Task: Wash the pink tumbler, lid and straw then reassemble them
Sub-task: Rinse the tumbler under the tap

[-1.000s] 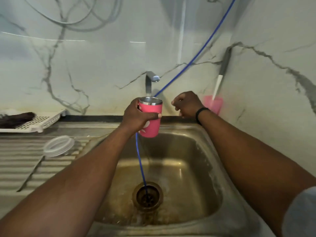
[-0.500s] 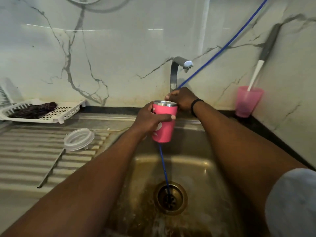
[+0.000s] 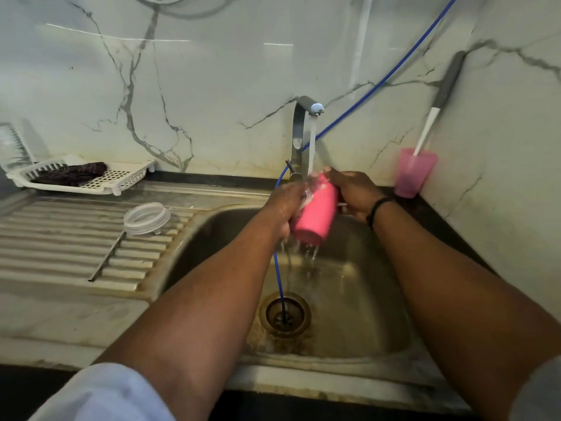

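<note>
Pink tumbler [image 3: 315, 212] tilted between both hands' grip.

Ribbed steel drainboard [image 3: 60, 238] carries clear lid [image 3: 146, 218], straw [image 3: 107, 258], white tray [image 3: 121, 180].

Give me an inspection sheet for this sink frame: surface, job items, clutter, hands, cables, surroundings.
Surface: steel sink with ribbed drainboard, basin wet and stained, water running to the drain.
Job's things: pink tumbler tilted under the tap stream; clear lid and thin straw on the drainboard.
Clutter: white tray with a dark cloth; pink cup holding a brush.
Hands: left hand and right hand both grip the tumbler.
Cables: blue hose runs from upper right into the drain.
Surroundings: marbled wall panels; dark counter strip behind the sink.
</note>
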